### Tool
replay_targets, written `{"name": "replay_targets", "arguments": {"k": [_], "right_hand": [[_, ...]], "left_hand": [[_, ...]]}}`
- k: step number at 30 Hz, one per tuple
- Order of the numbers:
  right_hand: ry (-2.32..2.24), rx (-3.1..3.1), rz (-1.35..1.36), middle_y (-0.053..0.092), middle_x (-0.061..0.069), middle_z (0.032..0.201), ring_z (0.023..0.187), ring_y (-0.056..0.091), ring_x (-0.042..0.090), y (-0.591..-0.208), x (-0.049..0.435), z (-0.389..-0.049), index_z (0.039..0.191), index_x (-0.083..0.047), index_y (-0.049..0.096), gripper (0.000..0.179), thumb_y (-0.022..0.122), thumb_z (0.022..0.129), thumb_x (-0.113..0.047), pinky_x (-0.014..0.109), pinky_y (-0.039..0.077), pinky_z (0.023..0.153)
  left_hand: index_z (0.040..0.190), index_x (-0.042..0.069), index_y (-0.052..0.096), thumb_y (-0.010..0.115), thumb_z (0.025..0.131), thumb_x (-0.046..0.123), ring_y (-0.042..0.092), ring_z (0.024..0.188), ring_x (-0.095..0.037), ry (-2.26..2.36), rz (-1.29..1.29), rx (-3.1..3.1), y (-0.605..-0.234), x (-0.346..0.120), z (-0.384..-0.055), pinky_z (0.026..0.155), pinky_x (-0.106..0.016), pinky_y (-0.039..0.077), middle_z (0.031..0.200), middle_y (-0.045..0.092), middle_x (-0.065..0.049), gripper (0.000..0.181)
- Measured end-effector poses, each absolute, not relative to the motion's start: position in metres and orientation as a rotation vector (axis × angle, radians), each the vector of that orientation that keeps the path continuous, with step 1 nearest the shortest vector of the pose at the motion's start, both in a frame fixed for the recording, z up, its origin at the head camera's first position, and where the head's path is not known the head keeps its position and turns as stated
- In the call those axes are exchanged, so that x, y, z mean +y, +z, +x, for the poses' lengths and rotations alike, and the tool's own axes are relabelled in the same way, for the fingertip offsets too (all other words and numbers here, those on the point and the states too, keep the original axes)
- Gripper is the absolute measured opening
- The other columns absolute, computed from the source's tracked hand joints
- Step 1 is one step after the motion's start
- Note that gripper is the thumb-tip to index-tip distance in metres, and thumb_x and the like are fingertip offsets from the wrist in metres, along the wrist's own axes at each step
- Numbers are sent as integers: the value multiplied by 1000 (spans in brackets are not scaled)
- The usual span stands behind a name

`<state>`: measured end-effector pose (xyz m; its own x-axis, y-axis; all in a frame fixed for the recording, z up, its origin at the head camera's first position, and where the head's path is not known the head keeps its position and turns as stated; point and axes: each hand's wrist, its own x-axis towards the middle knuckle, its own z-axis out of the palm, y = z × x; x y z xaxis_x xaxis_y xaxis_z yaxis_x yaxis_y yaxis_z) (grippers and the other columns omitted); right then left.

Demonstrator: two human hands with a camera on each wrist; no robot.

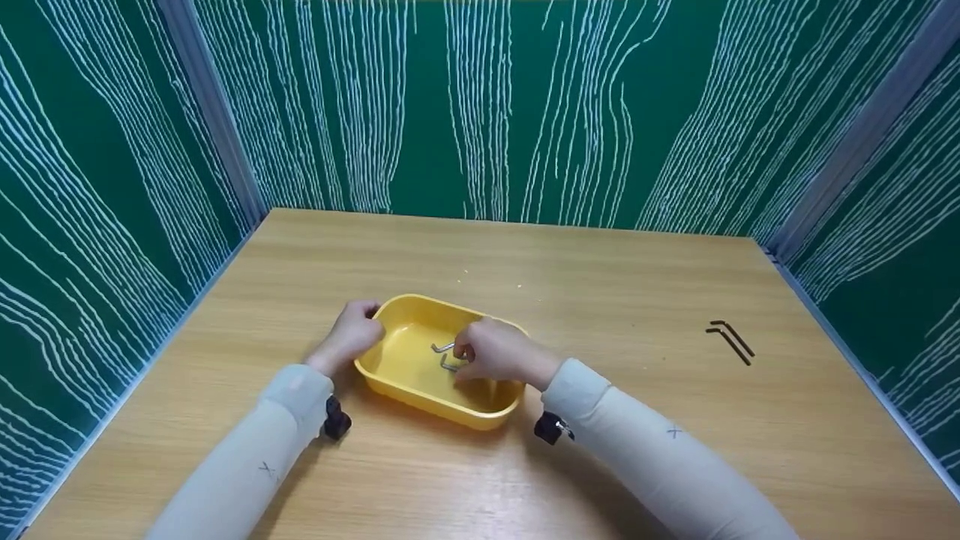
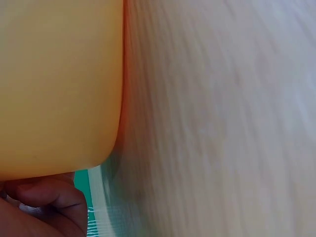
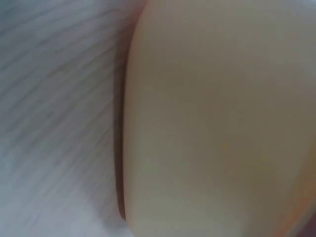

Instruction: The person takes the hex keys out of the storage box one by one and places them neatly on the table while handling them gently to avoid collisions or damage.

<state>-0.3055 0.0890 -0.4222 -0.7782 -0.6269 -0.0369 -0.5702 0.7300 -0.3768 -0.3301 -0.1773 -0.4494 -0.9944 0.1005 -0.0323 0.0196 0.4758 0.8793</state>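
Note:
A yellow plastic tray [image 1: 409,396] with rounded corners stands on the wooden table in the head view. My left hand [image 1: 354,331] grips its left end at the rim. In the left wrist view the fingers [image 2: 52,195] are curled beside the tray wall [image 2: 59,94]. Reaching over the tray's right side, my right hand [image 1: 499,351] has curled fingers low inside it. Two silver L-shaped hex keys, an upper hex key [image 1: 441,348] and a lower hex key [image 1: 449,364], run in among these fingers, which hide their right ends. The right wrist view shows only the tray's outer wall [image 3: 207,118] and tabletop.
Two dark L-shaped hex keys [image 1: 731,341] lie side by side on the table's right part. A few tiny yellow crumbs [image 1: 519,286] dot the wooden table [image 1: 600,270] behind the tray. Green white-lined panels [image 1: 427,112] close off the back and both sides.

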Motion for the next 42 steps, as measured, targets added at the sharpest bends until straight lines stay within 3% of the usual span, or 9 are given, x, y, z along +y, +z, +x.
{"name": "replay_targets", "arguments": {"k": [11,21,29,36,42], "right_hand": [[-505,2736,-1058,80,4,93,77,58,9,-431,85,-309,94,-5,82,14,91,86,-13,27,53,74],[-601,2677,-1006,83,8,100,87,73,14,-434,84,-315,98,-4,84,12,88,87,-4,32,63,83],[-637,2627,-936,81,7,97,80,64,11,-433,83,-316,99,-5,84,11,86,89,-1,33,62,80],[-609,2637,-946,82,9,99,80,65,12,-431,81,-314,102,-4,85,14,82,89,2,34,63,80],[-595,2666,-1008,82,6,94,81,65,10,-431,82,-314,97,-5,84,16,82,83,2,30,60,78]], "left_hand": [[123,-6,72,46,90,-3,60,97,-23,1559,81,2619,-451,-177,-331,84,-26,50,109,69,-15,43],[123,-7,73,46,88,-4,60,99,-24,1569,84,2617,-450,-176,-330,86,-27,49,111,69,-16,44],[123,-8,72,47,88,-4,60,98,-23,1575,96,2618,-450,-176,-329,85,-27,50,112,70,-17,44],[127,-6,71,47,89,-4,60,101,-25,1558,77,2613,-450,-177,-331,89,-30,51,115,70,-17,45],[128,-5,72,47,90,-2,61,95,-23,1528,97,2617,-450,-178,-331,81,-28,51,114,70,-17,46]]}}
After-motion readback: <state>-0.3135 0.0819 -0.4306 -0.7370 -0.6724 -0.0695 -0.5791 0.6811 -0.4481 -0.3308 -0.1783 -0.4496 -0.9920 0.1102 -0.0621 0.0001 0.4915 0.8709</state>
